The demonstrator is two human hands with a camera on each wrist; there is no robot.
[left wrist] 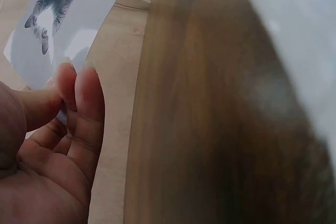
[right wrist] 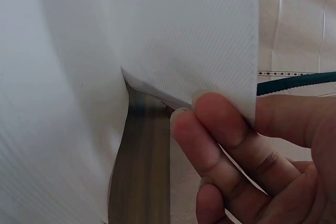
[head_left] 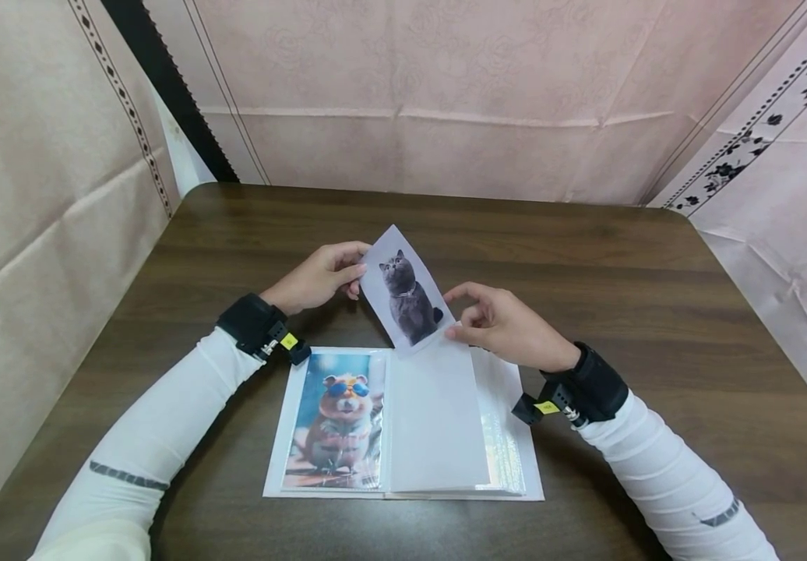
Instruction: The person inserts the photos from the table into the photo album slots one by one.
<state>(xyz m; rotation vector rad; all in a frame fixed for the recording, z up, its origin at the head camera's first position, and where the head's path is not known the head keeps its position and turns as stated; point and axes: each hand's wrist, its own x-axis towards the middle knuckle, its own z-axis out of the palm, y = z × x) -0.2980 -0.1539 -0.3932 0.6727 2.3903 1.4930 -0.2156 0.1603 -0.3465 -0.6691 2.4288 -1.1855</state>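
A photo of a grey cat [head_left: 412,304] is tilted above an open photo album [head_left: 533,475]. My left hand [head_left: 322,279] pinches its upper left edge between thumb and fingers; the left wrist view shows the cat photo [left wrist: 55,22] curving away from the fingertips. At the photo's lower right corner, my right hand [head_left: 505,323] pinches the upper corner of a raised white album page [head_left: 438,421]. Close up, this page [right wrist: 199,40] has a fine texture, with fingers on its near side and thumb behind. The photo's bottom edge meets the page's top.
The album's left pocket holds a hamster picture [head_left: 340,428] with sunglasses. More clear, shiny sleeves [head_left: 505,444] lie under the raised page. The album rests near the front of a dark wooden table [head_left: 628,304], with pale curtains [head_left: 445,93] around it.
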